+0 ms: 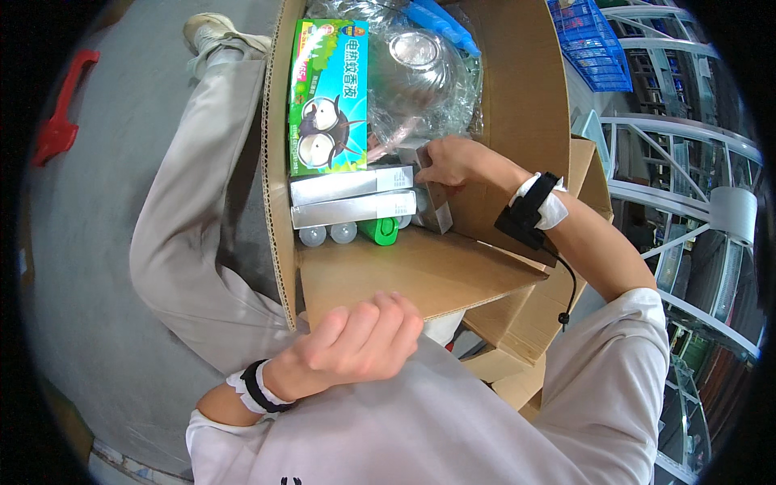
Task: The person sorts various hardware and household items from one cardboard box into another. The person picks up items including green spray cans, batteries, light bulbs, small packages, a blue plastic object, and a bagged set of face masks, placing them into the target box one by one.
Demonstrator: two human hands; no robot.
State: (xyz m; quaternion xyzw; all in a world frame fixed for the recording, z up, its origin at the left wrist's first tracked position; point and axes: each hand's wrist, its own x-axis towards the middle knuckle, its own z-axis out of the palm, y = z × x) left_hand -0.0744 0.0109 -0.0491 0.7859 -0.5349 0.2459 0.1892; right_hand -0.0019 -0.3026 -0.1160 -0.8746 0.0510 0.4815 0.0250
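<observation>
An opened cardboard box (418, 260) stands before me. My right hand (448, 160) reaches inside and pinches a slim silver-grey carton (438, 209) near the box's right wall. Beside it lie two narrow silver cartons, an upper carton (339, 187) and a lower carton (345, 210). A green-and-blue mosquito-repellent liquid carton (330, 97) lies along the left wall. Clear plastic wrap covers a shiny, rounded metal item (418, 66). Below the silver cartons show a green plastic cap (382, 230) and translucent round tops (327, 234). My left hand (364, 339) is curled at the near flap's edge, its fingertips hidden.
Blue plastic tubes (445, 27) lie at the box's far end. More cardboard boxes (515, 327) stand to the right. Beyond them are a blue plastic basket (591, 45) and white metal shelving (661, 200). A red plastic object (60, 115) lies on the grey floor at left.
</observation>
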